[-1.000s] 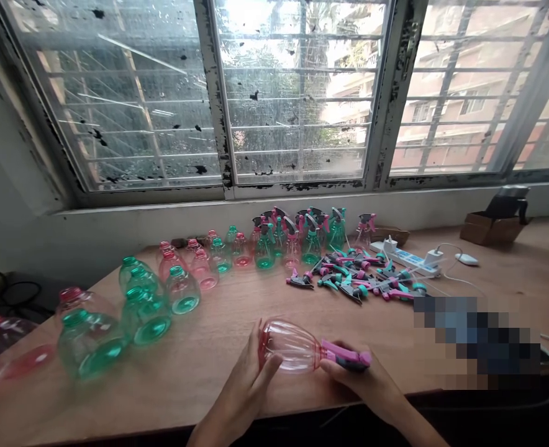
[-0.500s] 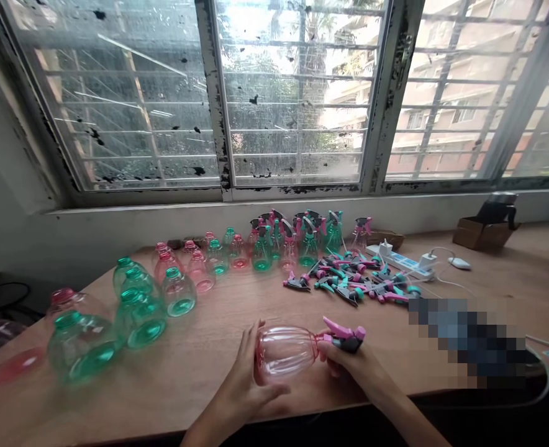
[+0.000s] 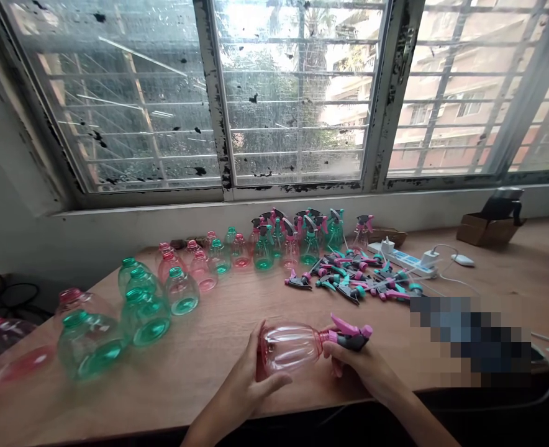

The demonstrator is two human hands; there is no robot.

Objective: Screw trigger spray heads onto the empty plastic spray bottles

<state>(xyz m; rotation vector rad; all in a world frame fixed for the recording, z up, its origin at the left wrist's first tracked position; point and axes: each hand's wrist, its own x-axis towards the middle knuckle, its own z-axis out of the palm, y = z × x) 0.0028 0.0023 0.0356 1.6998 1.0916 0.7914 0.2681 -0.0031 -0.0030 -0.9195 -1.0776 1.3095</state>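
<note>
A clear pink plastic bottle [image 3: 288, 346] lies on its side just above the wooden table [image 3: 218, 323], held between both hands. My left hand [image 3: 246, 385] cups its base, fingers wrapped round it. My right hand [image 3: 356, 366] grips the neck, where a pink and dark trigger spray head [image 3: 351, 334] sits on the bottle with its trigger pointing up.
Green and pink bottles without heads [image 3: 144, 304] stand at the left. Bottles with spray heads [image 3: 297, 239] line the back by the window. A heap of loose spray heads [image 3: 353, 279] lies behind my right hand, with a power strip [image 3: 407, 257] and a cardboard box [image 3: 486, 230] further right.
The spray head has turned on the bottle's neck, from lying sideways to trigger up. Both hands have kept their hold on the bottle.
</note>
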